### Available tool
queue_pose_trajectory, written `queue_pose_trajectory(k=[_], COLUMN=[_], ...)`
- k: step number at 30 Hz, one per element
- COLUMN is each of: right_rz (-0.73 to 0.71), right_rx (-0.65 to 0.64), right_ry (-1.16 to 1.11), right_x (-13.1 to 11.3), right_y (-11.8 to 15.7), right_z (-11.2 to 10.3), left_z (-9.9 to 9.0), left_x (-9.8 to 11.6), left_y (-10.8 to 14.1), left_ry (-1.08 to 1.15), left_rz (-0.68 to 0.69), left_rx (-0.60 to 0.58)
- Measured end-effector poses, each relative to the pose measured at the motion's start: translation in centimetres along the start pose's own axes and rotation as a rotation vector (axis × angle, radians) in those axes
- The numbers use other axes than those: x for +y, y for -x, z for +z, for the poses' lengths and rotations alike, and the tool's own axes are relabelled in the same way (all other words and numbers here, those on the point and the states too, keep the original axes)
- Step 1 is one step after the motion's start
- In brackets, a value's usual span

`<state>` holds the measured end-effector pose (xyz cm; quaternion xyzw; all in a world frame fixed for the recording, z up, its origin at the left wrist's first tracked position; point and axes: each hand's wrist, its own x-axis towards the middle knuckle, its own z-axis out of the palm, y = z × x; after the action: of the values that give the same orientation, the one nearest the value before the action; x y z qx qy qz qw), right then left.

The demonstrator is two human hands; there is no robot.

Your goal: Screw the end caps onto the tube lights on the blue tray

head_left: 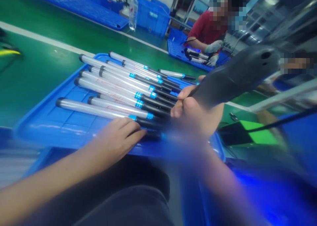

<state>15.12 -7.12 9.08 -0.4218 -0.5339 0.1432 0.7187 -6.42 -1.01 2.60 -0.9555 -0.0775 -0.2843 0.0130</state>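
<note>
Blue tray (47,127) holds clear tubes (99,109) — touching the left-hand fingers (131,128).

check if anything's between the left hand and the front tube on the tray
Nothing visible stands between them: the fingers of the left hand lie directly on the black end of the clear tube, at the front of the blue tray.

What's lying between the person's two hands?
In the head view, black ends of clear tubes lie between the left hand and right hand, on a blue tray.
</note>
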Motion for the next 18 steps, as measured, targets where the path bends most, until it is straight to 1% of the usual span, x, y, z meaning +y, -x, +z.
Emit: queue_pose_trajectory(k=[3,8,11,15,18], right_rz=[-0.006,0.003,-0.014,-0.009,0.005], right_rx=[-0.032,-0.023,-0.044,-0.113,-0.127], right_ry=[-0.039,0.021,-0.039,-0.144,-0.114], right_x=[-0.2,-0.6,-0.9,-1.1,-0.7], right_y=[0.1,0.1,-0.1,-0.2,0.0], right_z=[0.2,0.5,0.7,1.4,2.3], left_z=[0.0,0.4,0.5,0.4,0.2], left_x=[0.1,-0.2,-0.3,-0.4,-0.5], left_y=[-0.1,0.0,0.1,0.0,-0.1], left_ry=[-0.014,0.034,0.076,0.147,0.224], left_rz=[-0.078,-0.069,-0.086,-0.121,-0.124], left_rx=[-0.02,-0.038,-0.054,-0.077,-0.095])
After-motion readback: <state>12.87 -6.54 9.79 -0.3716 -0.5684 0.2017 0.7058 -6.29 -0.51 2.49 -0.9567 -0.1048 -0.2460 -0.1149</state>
